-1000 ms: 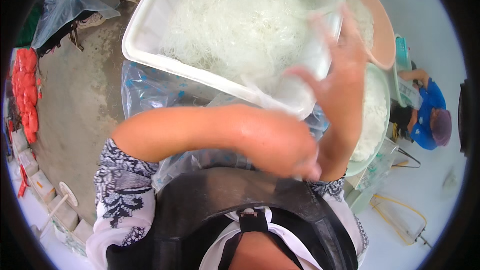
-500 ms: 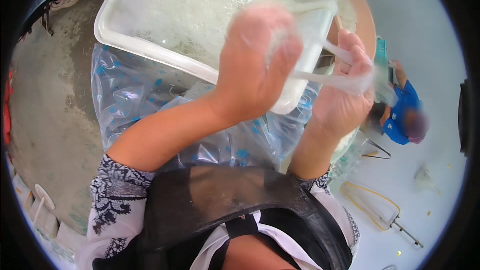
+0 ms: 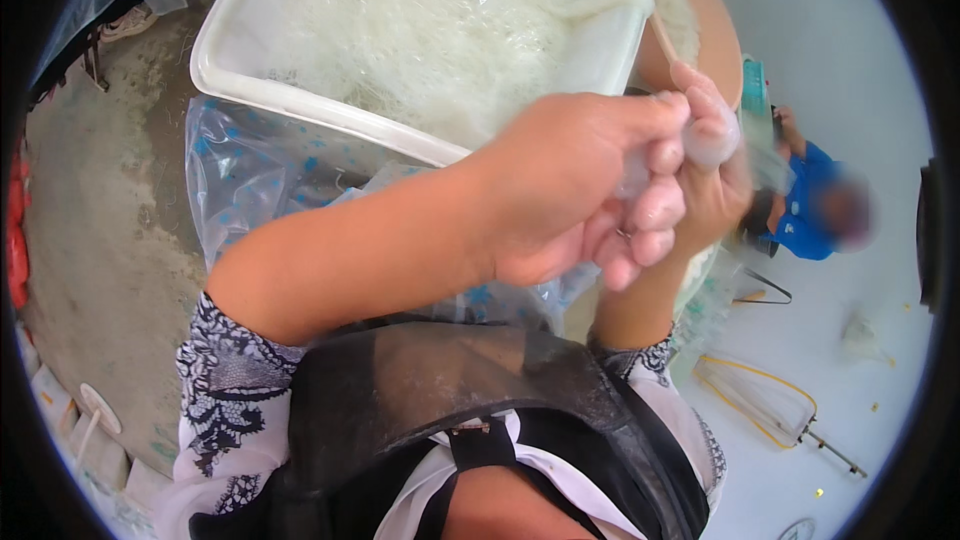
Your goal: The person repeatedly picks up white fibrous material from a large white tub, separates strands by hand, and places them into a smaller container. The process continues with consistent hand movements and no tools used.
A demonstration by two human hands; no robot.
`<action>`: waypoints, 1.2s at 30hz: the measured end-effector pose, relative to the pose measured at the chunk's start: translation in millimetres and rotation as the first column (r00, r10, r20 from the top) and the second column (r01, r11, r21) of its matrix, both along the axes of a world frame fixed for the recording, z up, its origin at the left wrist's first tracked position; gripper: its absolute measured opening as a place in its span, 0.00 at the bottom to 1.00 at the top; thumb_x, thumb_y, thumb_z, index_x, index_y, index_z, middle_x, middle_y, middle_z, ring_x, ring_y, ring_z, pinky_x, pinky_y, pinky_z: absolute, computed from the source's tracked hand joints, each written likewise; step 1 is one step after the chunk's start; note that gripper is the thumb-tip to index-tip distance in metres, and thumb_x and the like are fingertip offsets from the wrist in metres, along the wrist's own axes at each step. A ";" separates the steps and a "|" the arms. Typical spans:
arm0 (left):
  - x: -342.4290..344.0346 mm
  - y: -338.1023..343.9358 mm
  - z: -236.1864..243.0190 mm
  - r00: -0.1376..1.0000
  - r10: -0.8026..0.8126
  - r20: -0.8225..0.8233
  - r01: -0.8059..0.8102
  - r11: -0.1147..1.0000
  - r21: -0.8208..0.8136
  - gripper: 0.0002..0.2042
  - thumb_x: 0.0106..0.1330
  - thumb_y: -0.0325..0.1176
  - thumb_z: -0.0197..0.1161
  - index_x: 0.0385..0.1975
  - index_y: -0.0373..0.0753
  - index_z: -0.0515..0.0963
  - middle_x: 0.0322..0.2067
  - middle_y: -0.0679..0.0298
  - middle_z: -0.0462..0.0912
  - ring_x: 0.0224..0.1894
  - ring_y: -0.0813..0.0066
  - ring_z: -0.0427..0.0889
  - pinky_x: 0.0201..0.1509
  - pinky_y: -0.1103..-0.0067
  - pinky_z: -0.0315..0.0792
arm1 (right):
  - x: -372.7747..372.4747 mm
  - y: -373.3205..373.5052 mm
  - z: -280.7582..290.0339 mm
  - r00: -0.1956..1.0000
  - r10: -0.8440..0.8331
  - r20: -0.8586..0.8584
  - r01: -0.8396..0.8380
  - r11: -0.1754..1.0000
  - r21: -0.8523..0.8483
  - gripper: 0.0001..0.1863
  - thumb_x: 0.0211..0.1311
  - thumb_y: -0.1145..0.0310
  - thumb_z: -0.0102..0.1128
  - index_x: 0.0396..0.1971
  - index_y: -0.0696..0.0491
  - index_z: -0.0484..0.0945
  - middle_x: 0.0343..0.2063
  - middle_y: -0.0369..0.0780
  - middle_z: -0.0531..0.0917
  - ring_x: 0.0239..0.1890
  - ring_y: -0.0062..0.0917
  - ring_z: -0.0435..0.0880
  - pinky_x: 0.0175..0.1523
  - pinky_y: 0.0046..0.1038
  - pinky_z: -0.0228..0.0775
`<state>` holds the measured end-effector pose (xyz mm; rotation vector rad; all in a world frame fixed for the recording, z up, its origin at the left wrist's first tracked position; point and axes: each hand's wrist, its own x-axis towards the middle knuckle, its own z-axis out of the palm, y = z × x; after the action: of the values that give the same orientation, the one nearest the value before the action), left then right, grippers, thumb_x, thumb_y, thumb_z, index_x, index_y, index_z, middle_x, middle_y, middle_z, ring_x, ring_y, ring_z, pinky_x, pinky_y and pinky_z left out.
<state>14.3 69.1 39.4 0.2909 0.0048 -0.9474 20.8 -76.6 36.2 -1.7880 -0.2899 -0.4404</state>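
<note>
Wet, translucent noodles (image 3: 430, 30) fill a white plastic tub (image 3: 320, 105), and a thick strand (image 3: 605, 5) lies along its right side. My left hand (image 3: 580, 185) is in front of the tub's near right corner, fingers curled and thumb pressed against the fingers of my right hand (image 3: 725, 195). A whitish noodle strand (image 3: 712, 145) wraps the right fingers, which are bent around it. Some of the same pale strand shows inside the left fingers; the rest is hidden behind them.
Right of the tub stands a pink basin (image 3: 728, 35) with white contents and a wooden stick (image 3: 662, 40). Clear plastic sheeting (image 3: 240, 165) with blue flowers hangs below the tub. Farther right are tongs (image 3: 772, 288), a yellow-edged tool (image 3: 760, 400) and a person in blue (image 3: 808, 190).
My left hand has come down and right, from over the tub to against my right hand. The strand loops stretched between both hands are now gathered at the fingers.
</note>
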 end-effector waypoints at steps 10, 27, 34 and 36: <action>13.8 34.6 -9.1 -0.120 -0.616 0.779 -0.605 0.668 0.434 0.11 0.60 0.30 0.49 0.22 0.31 0.75 0.20 0.54 0.77 0.25 0.61 0.78 0.27 0.72 0.73 | -23.5 -11.1 21.9 0.924 0.367 -0.108 -0.311 0.557 -0.770 0.06 0.47 0.76 0.62 0.26 0.61 0.77 0.31 0.44 0.81 0.29 0.32 0.79 0.34 0.26 0.71; 42.0 -22.3 -34.5 0.109 -0.185 0.977 -0.597 0.773 0.213 0.11 0.63 0.38 0.55 0.28 0.35 0.77 0.23 0.62 0.78 0.23 0.71 0.76 0.29 0.77 0.68 | -4.5 -54.2 8.5 0.914 0.389 0.113 -0.405 0.884 0.234 0.14 0.65 0.62 0.37 0.29 0.53 0.72 0.56 0.61 0.63 0.62 0.51 0.57 0.64 0.46 0.48; 15.2 -17.7 -47.1 0.465 -0.207 0.861 -0.326 0.864 0.383 0.14 0.64 0.40 0.50 0.22 0.36 0.71 0.14 0.68 0.60 0.18 0.76 0.61 0.26 0.78 0.63 | -5.0 -32.2 17.1 0.854 0.516 -0.066 -0.212 0.461 0.862 0.14 0.70 0.57 0.32 0.33 0.48 0.67 0.20 0.36 0.68 0.21 0.24 0.64 0.28 0.26 0.59; 13.6 -17.3 -48.8 0.055 -0.231 0.971 -0.596 0.773 0.217 0.10 0.58 0.35 0.50 0.19 0.36 0.68 0.14 0.57 0.63 0.16 0.62 0.64 0.25 0.71 0.65 | -4.3 -27.8 21.4 0.876 0.435 -0.207 -0.050 0.510 0.859 0.18 0.70 0.55 0.32 0.27 0.50 0.66 0.16 0.32 0.63 0.16 0.17 0.57 0.21 0.19 0.49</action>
<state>27.9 51.8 -9.4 1.5471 -1.0014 -0.1912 16.5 -104.5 57.6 -0.7985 -0.0101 0.0466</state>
